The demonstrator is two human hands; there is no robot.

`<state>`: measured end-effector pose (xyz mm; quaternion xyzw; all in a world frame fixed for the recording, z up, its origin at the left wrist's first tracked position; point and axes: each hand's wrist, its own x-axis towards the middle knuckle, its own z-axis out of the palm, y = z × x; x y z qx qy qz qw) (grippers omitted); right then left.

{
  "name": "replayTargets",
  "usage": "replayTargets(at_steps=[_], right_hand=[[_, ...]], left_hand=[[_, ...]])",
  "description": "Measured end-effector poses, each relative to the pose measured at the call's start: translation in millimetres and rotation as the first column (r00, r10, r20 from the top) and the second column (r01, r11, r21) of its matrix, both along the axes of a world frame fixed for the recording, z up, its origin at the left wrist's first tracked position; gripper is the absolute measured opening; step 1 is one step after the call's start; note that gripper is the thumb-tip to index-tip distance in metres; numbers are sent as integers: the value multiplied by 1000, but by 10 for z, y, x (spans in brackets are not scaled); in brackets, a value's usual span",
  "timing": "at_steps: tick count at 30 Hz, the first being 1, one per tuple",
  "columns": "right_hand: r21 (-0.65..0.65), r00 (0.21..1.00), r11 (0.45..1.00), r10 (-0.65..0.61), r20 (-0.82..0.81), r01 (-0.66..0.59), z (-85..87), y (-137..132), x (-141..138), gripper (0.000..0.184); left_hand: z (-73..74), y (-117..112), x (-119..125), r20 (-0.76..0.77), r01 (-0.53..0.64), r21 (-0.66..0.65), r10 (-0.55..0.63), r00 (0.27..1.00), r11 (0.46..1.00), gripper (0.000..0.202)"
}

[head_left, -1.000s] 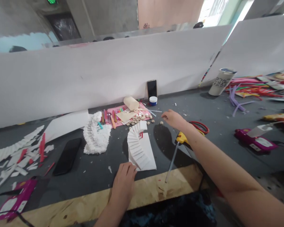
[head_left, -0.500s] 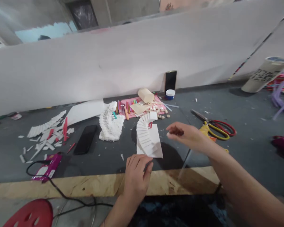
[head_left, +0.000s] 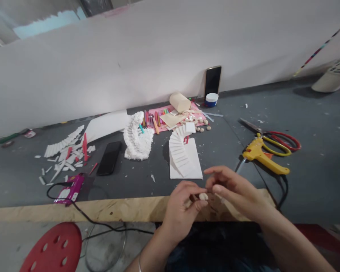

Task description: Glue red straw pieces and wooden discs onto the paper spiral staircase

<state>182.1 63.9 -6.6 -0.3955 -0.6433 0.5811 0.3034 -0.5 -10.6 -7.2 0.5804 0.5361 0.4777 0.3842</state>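
My left hand (head_left: 184,206) pinches a small pale pebble (head_left: 203,196) between thumb and fingers, above the table's front edge. Close beside it is my right hand (head_left: 236,190), its fingers loosely bent and apart, the tips near the pebble. Whether they touch it, I cannot tell. Just beyond the hands, a curved staircase (head_left: 179,151) of white strips stands on a white board (head_left: 195,158), with a small red piece (head_left: 186,139) beside the steps. To the right lies a yellow glue gun (head_left: 262,155).
Scissors (head_left: 283,141) lie against the glue gun. Behind the staircase are pebbles (head_left: 209,128), a pink sheet (head_left: 197,107), a jar (head_left: 211,99) and an upright phone (head_left: 212,81). Leftward sit a white textured model (head_left: 138,141), a black phone (head_left: 109,158), scraps (head_left: 69,166) and a purple packet (head_left: 73,189).
My right hand has come down and toward me, meeting my left hand, which has moved right. A pebble now shows in the left fingers. The view has tilted down.
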Motion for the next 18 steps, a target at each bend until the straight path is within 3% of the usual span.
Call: replayTargets(at_steps=[2, 4, 7, 9, 11, 14, 18], right_hand=[[227, 960, 958, -218, 178, 175, 1, 88, 154, 31], [476, 817, 836, -463, 343, 274, -28, 195, 389, 26], [740, 542, 640, -705, 459, 206, -145, 313, 786, 24], [793, 378, 590, -776, 505, 150, -268, 339, 1003, 27], [804, 311, 584, -790, 528, 116, -403, 338, 1144, 31], [768, 298, 634, -754, 586, 93, -562, 338, 1225, 39], [719, 274, 692, -706, 653, 68, -611, 389, 1207, 51]], left_hand=[[-25, 30, -55, 43, -51, -52, 53, 998, 997, 18], [-68, 56, -127, 61, -84, -109, 91, 994, 990, 21], [-143, 68, -238, -55, -92, -147, 85, 995, 985, 22], [-185, 65, -289, -185, -84, -117, 62, 981, 990, 24], [-218, 59, -313, -279, -66, -64, 46, 959, 996, 29], [-248, 52, -315, -337, -47, -7, 42, 940, 999, 37], [-278, 56, -308, -298, -80, -21, 71, 952, 997, 33]])
